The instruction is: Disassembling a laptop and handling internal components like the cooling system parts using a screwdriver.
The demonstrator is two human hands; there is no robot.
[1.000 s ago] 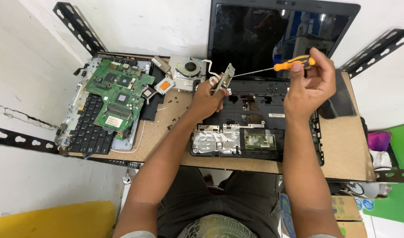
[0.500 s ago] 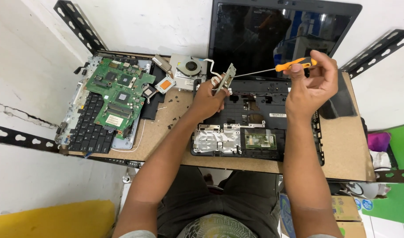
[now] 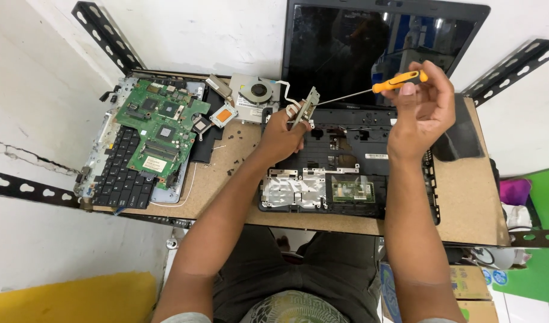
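Small metal bracket (image 3: pixel 308 104), tilted on edge, sits pinched in the left hand (image 3: pixel 283 133) just above the upper left corner of the opened laptop base (image 3: pixel 346 173), near the middle of the frame. An orange-handled screwdriver (image 3: pixel 399 79) is gripped by the right hand (image 3: pixel 423 110) at upper right, its thin shaft slanting down-left so the tip meets the bracket. Behind both stands the dark laptop screen (image 3: pixel 370 42). Left of the bracket lie a cooling fan (image 3: pixel 256 96), a green circuit board (image 3: pixel 158 128) and a black keyboard (image 3: pixel 116 179) on the brown bench (image 3: pixel 466 197). Both forearms reach up from the bottom edge, the right one crossing the laptop base; both wrists bend inward toward each other.
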